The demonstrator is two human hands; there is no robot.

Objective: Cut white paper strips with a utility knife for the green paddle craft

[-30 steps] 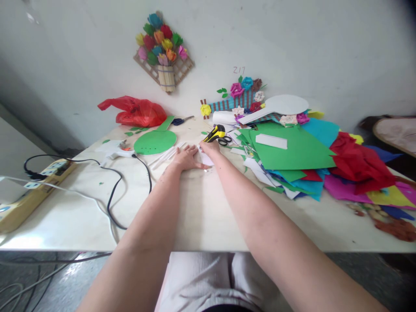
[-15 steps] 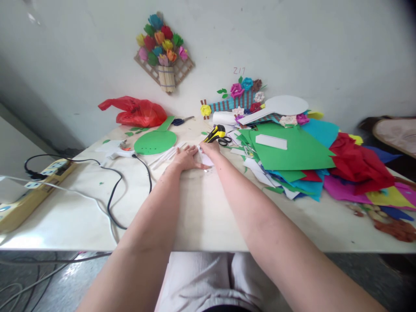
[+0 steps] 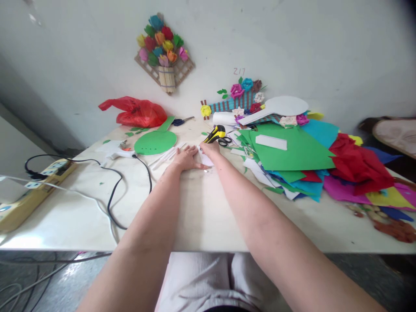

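My left hand point(image 3: 186, 158) lies with fingers spread, pressing on a white paper piece point(image 3: 206, 160) and touching the table beside white paper rolls point(image 3: 167, 156). My right hand point(image 3: 211, 149) is closed around a yellow and black utility knife point(image 3: 215, 134), whose handle sticks up beyond my fingers. The blade is hidden by the hand, low over the white paper. Just right of the knife lie black-handled scissors point(image 3: 225, 141), partly covered. A green paper fan shape point(image 3: 155, 143) rests left of my left hand.
Left stand a white glue gun point(image 3: 120, 151), its cord, and a yellow power strip point(image 3: 35, 195). Behind are a red plastic bag point(image 3: 139, 113) and dark scissors point(image 3: 182, 121). To the right are stacked green sheets point(image 3: 292, 156), a white fan-shaped cutout point(image 3: 286, 106) and red crepe paper point(image 3: 360, 164).
Almost nothing differs. Both hands and the utility knife hold nearly the same place over the white paper.
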